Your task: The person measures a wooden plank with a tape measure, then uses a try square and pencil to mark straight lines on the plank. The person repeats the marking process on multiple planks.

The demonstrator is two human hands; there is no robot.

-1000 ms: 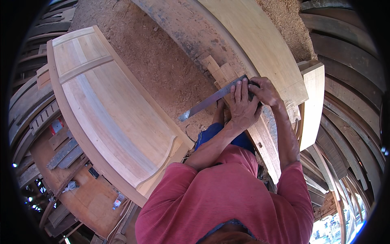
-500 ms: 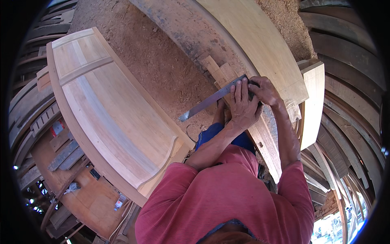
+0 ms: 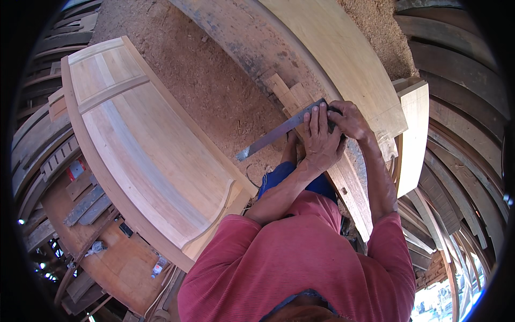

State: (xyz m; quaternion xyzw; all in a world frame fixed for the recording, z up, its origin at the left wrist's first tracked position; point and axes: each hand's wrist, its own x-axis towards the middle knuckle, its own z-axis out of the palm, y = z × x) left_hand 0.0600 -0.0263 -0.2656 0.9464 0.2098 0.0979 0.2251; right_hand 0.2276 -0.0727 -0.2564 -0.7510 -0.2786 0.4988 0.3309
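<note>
My left hand (image 3: 322, 140) has its fingers stretched up over the broad end of a long flat steel blade (image 3: 273, 134), holding it. The blade slants down to the left, its far tip catching light. My right hand (image 3: 350, 121) curls its fingers round a dark part (image 3: 333, 119) at the blade's upper right end, close beside my left fingertips. The dark part is mostly covered by my hands, and the blade's exact kind is unclear. Below my hands runs a narrow wooden piece (image 3: 348, 193). Small wood blocks (image 3: 292, 95) lie just beyond the blade.
A large panelled wooden door-like piece (image 3: 155, 145) lies to the left. A pale wide board (image 3: 343, 59) rests on a weathered beam (image 3: 252, 48) ahead. Stacked curved timbers (image 3: 456, 70) line the right side. Sawdust covers the ground (image 3: 204, 80). A plastic bottle (image 3: 158, 266) lies lower left.
</note>
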